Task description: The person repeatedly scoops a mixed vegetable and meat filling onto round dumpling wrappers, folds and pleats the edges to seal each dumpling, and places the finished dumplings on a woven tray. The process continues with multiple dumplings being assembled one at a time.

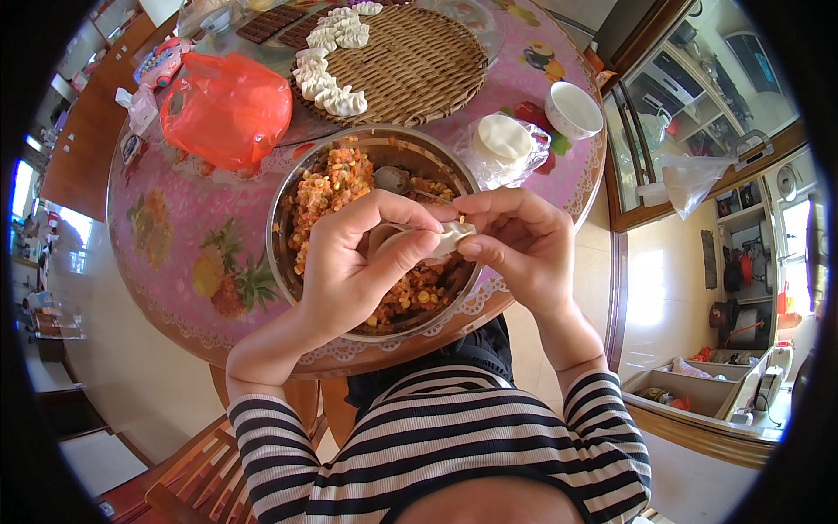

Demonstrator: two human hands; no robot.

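Observation:
Over a steel bowl (278, 259) of orange filling with corn, my left hand (357, 262) and my right hand (524, 245) pinch one dumpling (452, 239) between thumbs and forefingers. Its edge near my right fingertips is pleated; my left hand partly hides the rest. A metal spoon (393, 179) rests in the filling. Beyond the bowl lies a round woven bamboo tray (406, 65), with several folded dumplings (317, 78) along its left side. A stack of round dough wrappers (503, 137) in clear plastic is to the right of the bowl.
A red plastic bag (229, 111) lies on the left of the round table (177, 262), near a pink toy (160, 62). A white bowl (573, 110) stands at the right edge. Brown molded trays (270, 25) lie at the back. A wooden chair (203, 478) is at lower left.

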